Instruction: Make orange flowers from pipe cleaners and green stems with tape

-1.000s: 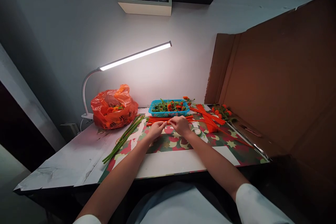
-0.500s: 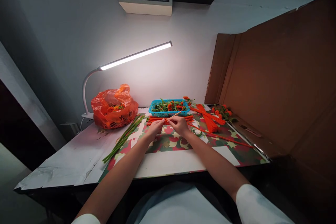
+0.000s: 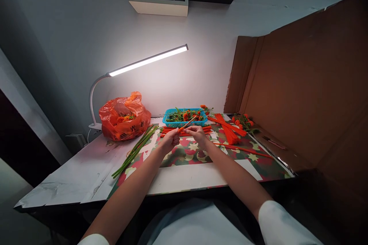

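Room, head view: pale wall [image 3: 207,61], a cardboard panel [image 3: 301,84] along the right of the frame, a wall shelf [image 3: 158,8] at top centre.
Lamp: white LED desk lamp [image 3: 148,61], lit, reaching from left of centre over the table.
Table: white top [image 3: 69,172] at lower left; star-and-moon patterned covering [image 3: 186,157] at centre, a white sheet [image 3: 184,180] near the front edge.
Thin stick: pale, just above centre of the table area, slanting up to the right before the basket; orange fuzzy material at its lower end. Stick [image 3: 192,121].
Left hand [image 3: 171,141]: fingers closed on the stick's lower end.
Right hand [image 3: 198,134]: close beside the left, thumb and fingers bent toward the orange part; whether they grip it cannot be told.
Handling: judged light, stiff and slender, liable to snap if bent; the orange wrap looks soft and pliable. Best held at the wrapped lower end.
Fuzzy orange stems: a row [image 3: 166,131] behind the hands; a crossed bundle [image 3: 230,134] right of centre; loose strand [image 3: 247,150] below it.
Containers: blue basket [image 3: 185,124] of orange flowers, centre; orange plastic bag [image 3: 126,132], left.
Green stems [image 3: 135,154]: sheaf, left of the hands.
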A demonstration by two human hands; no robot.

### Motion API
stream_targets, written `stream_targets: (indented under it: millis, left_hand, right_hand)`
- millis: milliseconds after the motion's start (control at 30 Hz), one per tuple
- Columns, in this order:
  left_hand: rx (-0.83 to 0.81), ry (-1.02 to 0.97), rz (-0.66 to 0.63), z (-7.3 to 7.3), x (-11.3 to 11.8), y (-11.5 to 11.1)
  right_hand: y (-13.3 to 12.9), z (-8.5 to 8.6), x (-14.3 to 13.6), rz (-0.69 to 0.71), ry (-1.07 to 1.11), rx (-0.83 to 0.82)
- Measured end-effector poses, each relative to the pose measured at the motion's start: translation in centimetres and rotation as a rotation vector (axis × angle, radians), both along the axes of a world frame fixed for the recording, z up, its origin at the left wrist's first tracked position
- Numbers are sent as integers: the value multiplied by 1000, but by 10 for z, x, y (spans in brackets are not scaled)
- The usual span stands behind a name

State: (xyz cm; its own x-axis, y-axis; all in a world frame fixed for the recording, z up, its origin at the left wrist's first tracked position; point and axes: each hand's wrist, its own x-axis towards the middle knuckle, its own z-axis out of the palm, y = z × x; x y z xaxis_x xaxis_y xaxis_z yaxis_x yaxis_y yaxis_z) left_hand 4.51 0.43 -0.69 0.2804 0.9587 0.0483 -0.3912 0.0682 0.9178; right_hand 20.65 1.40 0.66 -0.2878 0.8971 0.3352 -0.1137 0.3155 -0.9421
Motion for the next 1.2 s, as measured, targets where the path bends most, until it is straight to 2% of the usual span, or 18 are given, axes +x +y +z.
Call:
stream_targets:
  millis: [167,333,467,600,767,900,1200]
  left_hand:
    - [82,61,-96,-1,-4,-2]
    - [178,285,-180,0,-11,-5]
    - [296,513,-173,2,-14,-6]
    - [392,736,-93,-1,-16,-2]
    - [468,936,14,-9,-20,8]
    - [462,969,76,-12,-23,13]
    - [491,965,138,-14,-22,14]
  right_hand:
    - [10,4,12,314,-104,-76]
    - [11,13,26,359,-348,-79]
    - [11,14,31,356,-478,-44]
    - [10,11,30,267,-606,79]
    - [5,7,23,-11,-840,279]
    - [3,4,18,-168,-902,371]
    - [-2,6,13,-266,-849,381]
